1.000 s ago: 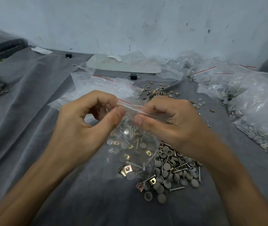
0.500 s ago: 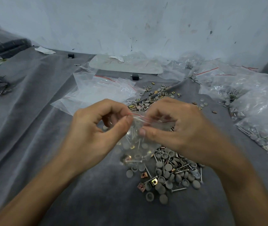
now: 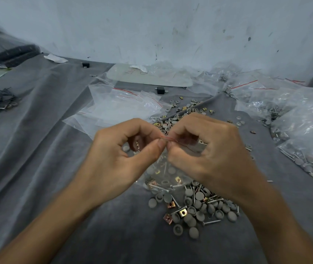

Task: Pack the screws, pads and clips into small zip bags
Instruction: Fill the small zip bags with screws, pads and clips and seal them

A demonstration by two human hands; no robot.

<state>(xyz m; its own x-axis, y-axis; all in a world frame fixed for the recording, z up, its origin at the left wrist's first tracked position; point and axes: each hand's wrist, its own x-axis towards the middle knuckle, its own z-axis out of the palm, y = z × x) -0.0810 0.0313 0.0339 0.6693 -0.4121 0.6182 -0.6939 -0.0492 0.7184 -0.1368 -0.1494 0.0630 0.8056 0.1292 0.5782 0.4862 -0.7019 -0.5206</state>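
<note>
Left hand [image 3: 121,159]: the fingers are curled, and the thumb and forefinger pinch the top edge of the small zip bag [image 3: 163,168] at its left part.
Right hand [image 3: 213,155]: also curled. It pinches the same top edge just beside the left thumb, so the two thumbs almost touch.
Small zip bag: it is held up between both hands and hangs below the thumbs. Its red strip [image 3: 168,138] runs crumpled along the pinched edge. Screws, round grey pads and brass-coloured clips show through the plastic. I cannot tell if its bottom touches the pile under it.
Near pile [image 3: 195,208]: loose screws, pads and clips on the cloth, under the right wrist and forearm.
Far pile [image 3: 178,115]: more loose parts behind the hands, along a fold of the cloth.
Empty bags [image 3: 119,107]: a flat stack behind the left hand, its near corner hidden by the knuckles.
Filled bags [image 3: 304,130]: a heap along the right edge, close to the right forearm.
Cloth [image 3: 37,149]: grey and wrinkled, with a wide bare part to the left of the left forearm and another in front of the near pile.
Black wires [image 3: 1,98]: at the left edge, well apart from the hands.
Pale board [image 3: 148,77]: it lies flat at the back, near the wall [image 3: 152,25], with a small black block [image 3: 160,90] just in front.
</note>
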